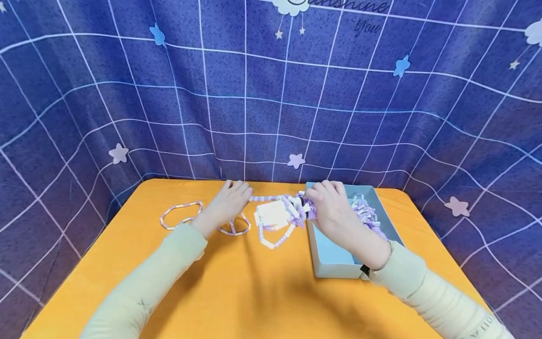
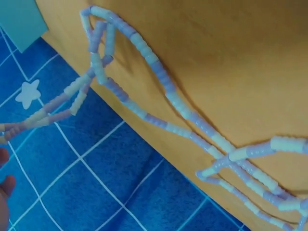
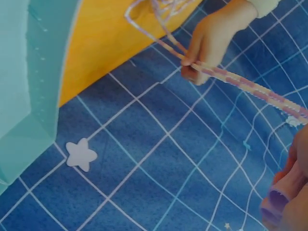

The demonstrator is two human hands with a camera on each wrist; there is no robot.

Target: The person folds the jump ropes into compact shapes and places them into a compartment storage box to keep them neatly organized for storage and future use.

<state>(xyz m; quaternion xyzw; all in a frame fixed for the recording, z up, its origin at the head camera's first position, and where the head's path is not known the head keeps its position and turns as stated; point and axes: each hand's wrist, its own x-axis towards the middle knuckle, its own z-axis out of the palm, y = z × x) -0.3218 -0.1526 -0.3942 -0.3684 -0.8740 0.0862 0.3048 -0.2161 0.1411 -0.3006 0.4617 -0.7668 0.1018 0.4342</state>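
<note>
- Worktop: loops lie loosely over its far half, so a sharp sideways pull could drag them towards the back edge and over it.
- Blue box: it stands on the right of the worktop, under the right forearm. A low sweep of that arm might knock the wall or shove the box along.
- Beaded rope: its doubled strands run straight between the two hands, above the worktop, while other lengths cross one another on the left. Pulling before those crossings are parted would probably cinch them into a knot.
- Right hand: its fingers are curled round lavender tubes and the bunched end of the rope. With so much in one fist, a strand could slip free if the grip eases.
- Left hand: thumb and fingertips pinch the doubled strands. The smooth-looking beads may slide through a light pinch, leaving the lengths uneven.
- Beaded pile: it sits inside the box near the right wrist, where a trailing loop might snag it.
- White patch: glare perhaps, or a card; the view is too washed out to say.
- Lavender tubes: held at an angle, they could twist the strands if turned.
</note>
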